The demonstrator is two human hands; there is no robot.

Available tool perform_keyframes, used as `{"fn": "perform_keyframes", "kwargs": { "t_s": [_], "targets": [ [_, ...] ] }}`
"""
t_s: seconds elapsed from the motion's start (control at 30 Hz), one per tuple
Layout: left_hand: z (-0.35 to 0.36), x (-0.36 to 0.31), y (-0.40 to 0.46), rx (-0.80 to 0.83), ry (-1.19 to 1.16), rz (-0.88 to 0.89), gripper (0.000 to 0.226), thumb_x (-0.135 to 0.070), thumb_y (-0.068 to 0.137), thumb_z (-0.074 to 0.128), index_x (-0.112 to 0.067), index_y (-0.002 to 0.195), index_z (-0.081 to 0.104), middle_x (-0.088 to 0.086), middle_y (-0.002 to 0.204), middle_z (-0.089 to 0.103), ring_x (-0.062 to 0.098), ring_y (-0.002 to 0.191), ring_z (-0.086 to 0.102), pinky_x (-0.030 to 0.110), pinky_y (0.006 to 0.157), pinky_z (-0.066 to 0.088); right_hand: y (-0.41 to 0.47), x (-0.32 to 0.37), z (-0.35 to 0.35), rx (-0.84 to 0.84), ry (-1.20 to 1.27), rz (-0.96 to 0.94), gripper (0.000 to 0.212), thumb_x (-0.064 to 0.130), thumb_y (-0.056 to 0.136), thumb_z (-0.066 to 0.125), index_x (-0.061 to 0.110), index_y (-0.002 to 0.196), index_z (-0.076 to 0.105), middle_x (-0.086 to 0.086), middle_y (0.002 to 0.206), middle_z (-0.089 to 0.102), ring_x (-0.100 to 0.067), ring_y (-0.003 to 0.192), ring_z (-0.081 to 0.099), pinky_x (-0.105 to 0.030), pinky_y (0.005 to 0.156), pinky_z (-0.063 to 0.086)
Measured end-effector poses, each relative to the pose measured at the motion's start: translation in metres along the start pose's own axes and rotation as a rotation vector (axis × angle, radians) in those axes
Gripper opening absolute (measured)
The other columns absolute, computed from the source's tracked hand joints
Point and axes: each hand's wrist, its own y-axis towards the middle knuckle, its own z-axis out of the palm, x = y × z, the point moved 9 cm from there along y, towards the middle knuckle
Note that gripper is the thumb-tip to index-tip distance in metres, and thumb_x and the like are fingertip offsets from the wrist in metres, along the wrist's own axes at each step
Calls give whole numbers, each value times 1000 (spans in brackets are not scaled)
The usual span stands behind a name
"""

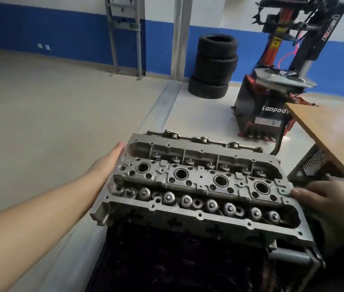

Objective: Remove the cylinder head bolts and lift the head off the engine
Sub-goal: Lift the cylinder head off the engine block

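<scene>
A single head-worn camera looked forward and down, close over the cylinder head (196,186), facing the blue-banded wall (61,36).

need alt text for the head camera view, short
A person's left hand and right hand hold the two ends of a bare aluminium cylinder head above a dark engine. Behind stand stacked tyres, a tyre-changing machine and a wooden table.
</scene>
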Motion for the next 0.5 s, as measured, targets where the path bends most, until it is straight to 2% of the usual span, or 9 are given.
{"fn": "perform_keyframes", "kwargs": {
  "t_s": [0.03, 0.1, 0.2, 0.23, 0.27, 0.33, 0.37, 0.43, 0.5],
  "targets": [
    [-2, 6, 4, -36, 13, -73, 69, -69, 106, 35, -23, 155, 54, 18, 157, 52, 41, 143, 48, 49, 118, 33, -4, 7, 6, 64, -34, -35, 57, 103, 78, 21, 65, 93, 61, 42, 72, 61, 13, 62, 62, -25, 48, 51],
    [2, 10, 12, -43, 52, -165, 55, -45, 114, 40, -3, 143, 60, 26, 130, 64, 40, 122, 60, 41, 99, 40, -14, 14, 11, 171, -31, -16, 67, 100, 80, 11, 60, 101, 60, 43, 78, 60, 5, 62, 64, -29, 57, 54],
    [0, 6, 23, -45, 78, -152, 32, -25, 114, 44, -3, 128, 63, 19, 119, 64, 31, 109, 63, 32, 80, 37, -18, 27, 8, 335, 41, 55, 61, 95, 84, 9, 59, 102, 56, 42, 85, 60, -1, 70, 64, -34, 67, 54],
    [-2, 1, 22, -58, 77, -80, 26, -24, 114, 45, -7, 119, 64, 15, 110, 65, 24, 94, 62, 30, 73, 36, -20, 40, 3, 350, 58, 56, 58, 93, 84, 11, 59, 99, 55, 41, 84, 61, -2, 71, 64, -34, 67, 52],
    [-1, 1, 23, -33, 75, -109, 23, -24, 113, 45, -11, 110, 64, 10, 100, 63, 17, 83, 57, 31, 69, 34, -21, 37, 0, 421, 103, 86, 56, 91, 81, 15, 56, 95, 57, 35, 81, 63, -3, 71, 63, -33, 67, 50],
    [0, -6, 13, -45, 72, -68, 33, -22, 113, 43, -15, 89, 63, 1, 84, 58, 14, 75, 51, 31, 67, 35, -20, 54, -5, 456, 136, 96, 58, 88, 77, 18, 49, 87, 60, 19, 74, 66, -2, 75, 62, -32, 67, 47],
    [3, -5, 5, 0, 28, -134, 38, -24, 113, 42, -16, 81, 61, -1, 79, 58, 14, 73, 52, 31, 67, 37, -25, 50, -7, 521, 147, 125, 60, 88, 75, 18, 47, 88, 60, 18, 78, 66, -1, 78, 62, -32, 70, 48],
    [-3, -14, -1, -26, -58, -177, 39, -30, 110, 41, -19, 77, 59, 3, 76, 59, 20, 72, 55, 30, 62, 39, -18, 64, -9, 557, 165, 123, 65, 88, 75, 17, 42, 91, 61, 15, 85, 68, -4, 81, 63, -35, 73, 50],
    [1, -15, -5, -5, -62, -258, 35, -33, 108, 41, -19, 81, 58, 5, 78, 59, 26, 75, 57, 31, 59, 41, -24, 59, -10, 609, 208, 169, 69, 88, 74, 20, 37, 91, 63, 11, 82, 69, -9, 80, 65, -37, 74, 52]
  ]
}}
